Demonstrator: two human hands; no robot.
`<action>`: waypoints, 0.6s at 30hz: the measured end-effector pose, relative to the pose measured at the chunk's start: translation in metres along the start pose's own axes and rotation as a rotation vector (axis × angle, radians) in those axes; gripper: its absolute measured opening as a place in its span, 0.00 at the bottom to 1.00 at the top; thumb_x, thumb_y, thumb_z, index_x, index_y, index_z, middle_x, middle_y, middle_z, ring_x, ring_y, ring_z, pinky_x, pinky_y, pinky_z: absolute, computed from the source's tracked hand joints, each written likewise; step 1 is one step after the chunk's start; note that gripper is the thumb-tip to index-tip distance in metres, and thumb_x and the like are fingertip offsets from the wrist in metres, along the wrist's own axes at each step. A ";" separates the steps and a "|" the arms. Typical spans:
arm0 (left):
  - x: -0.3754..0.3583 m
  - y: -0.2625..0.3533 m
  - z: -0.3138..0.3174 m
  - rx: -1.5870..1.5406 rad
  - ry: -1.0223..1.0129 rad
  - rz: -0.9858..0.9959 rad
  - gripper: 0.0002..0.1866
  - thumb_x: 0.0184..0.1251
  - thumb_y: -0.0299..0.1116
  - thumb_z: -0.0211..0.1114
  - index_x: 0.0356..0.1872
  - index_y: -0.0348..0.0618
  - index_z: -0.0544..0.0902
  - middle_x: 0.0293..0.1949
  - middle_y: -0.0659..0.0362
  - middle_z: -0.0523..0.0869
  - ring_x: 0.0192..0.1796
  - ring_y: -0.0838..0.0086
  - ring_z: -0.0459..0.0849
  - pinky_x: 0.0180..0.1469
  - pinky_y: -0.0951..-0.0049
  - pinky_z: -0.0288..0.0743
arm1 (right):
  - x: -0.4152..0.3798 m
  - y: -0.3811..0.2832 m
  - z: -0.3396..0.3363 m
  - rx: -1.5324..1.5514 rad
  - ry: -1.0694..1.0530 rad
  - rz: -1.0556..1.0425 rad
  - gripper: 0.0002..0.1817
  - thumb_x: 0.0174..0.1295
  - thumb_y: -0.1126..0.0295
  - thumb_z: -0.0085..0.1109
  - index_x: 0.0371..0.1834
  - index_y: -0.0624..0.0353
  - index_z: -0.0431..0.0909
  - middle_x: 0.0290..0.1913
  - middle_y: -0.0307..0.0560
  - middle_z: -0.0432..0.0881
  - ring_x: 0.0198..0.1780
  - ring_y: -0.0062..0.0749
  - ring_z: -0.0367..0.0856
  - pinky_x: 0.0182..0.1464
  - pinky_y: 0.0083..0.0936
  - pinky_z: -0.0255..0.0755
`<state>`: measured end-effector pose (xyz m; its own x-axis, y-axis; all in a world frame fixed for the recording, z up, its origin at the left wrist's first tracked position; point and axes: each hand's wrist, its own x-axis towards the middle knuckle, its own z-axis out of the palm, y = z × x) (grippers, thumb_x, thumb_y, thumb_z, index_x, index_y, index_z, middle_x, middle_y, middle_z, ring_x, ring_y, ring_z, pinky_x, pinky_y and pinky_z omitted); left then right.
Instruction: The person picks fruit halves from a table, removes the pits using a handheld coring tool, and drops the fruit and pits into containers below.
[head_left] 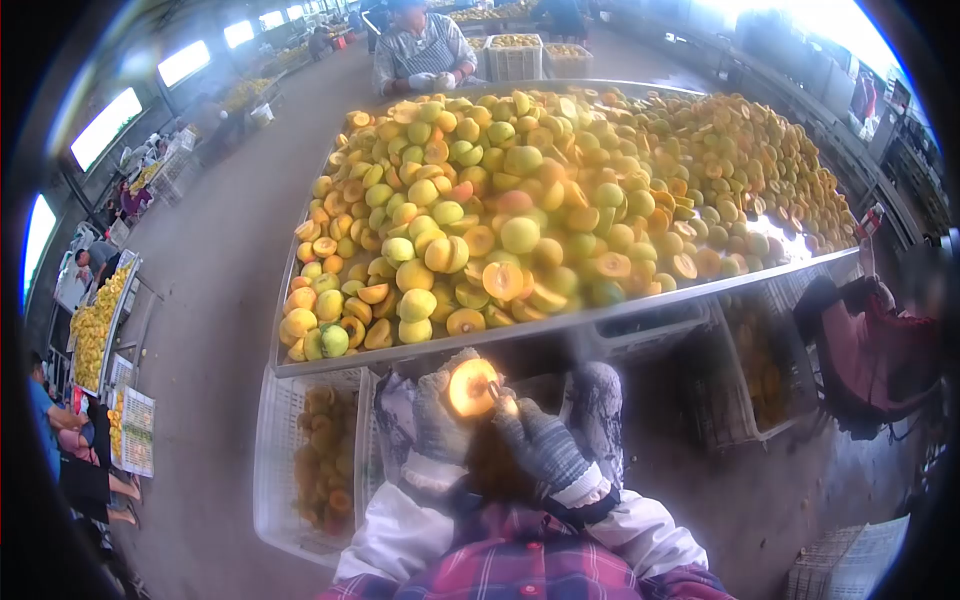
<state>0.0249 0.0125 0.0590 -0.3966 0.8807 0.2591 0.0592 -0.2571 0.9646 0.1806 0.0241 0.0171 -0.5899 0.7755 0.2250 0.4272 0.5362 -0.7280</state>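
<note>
My left hand (438, 405), in a grey glove, is closed around a halved yellow peach (472, 387), its cut face turned up and brightly lit. In my right hand (545, 447), also gloved in grey, is a small metal pitting tool (494, 390), whose tip reaches the right side of the cut face. Its exact shape is too small to make out. Both hands are over my lap, just below the near edge of a metal table (590, 318) heaped with whole and halved yellow peaches (440, 250).
A white crate (270, 465) holding peach pieces stands to my left; another crate (745, 380) is under the table at right. A person (425, 50) works across the table, and another person in dark red (870, 350) sits at right. A stacked crate (845, 560) lies lower right.
</note>
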 end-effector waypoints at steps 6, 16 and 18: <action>-0.014 -0.026 0.038 -0.665 0.438 -0.386 0.16 0.68 0.34 0.62 0.52 0.35 0.78 0.41 0.49 0.85 0.40 0.64 0.85 0.41 0.66 0.83 | 0.005 -0.041 0.001 0.082 0.122 0.115 0.23 0.69 0.62 0.48 0.63 0.62 0.68 0.44 0.71 0.78 0.35 0.64 0.81 0.35 0.50 0.75; -0.034 -0.072 0.030 0.283 0.434 0.144 0.19 0.62 0.24 0.62 0.55 0.35 0.77 0.39 0.52 0.83 0.44 0.65 0.83 0.51 0.68 0.79 | -0.002 -0.025 0.021 -0.124 -0.074 0.174 0.34 0.53 0.74 0.56 0.67 0.66 0.64 0.54 0.70 0.73 0.37 0.60 0.81 0.41 0.50 0.76; -0.030 -0.061 0.035 0.491 0.382 0.239 0.19 0.61 0.23 0.62 0.55 0.35 0.77 0.40 0.51 0.83 0.44 0.66 0.83 0.52 0.69 0.78 | 0.000 -0.024 0.015 -0.160 -0.117 0.152 0.34 0.53 0.74 0.56 0.68 0.65 0.64 0.56 0.70 0.72 0.38 0.60 0.81 0.42 0.50 0.76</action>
<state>0.0653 0.0154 -0.0061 -0.6121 0.5955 0.5203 0.5608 -0.1370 0.8165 0.1602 0.0058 0.0245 -0.5818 0.8125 0.0370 0.6147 0.4691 -0.6340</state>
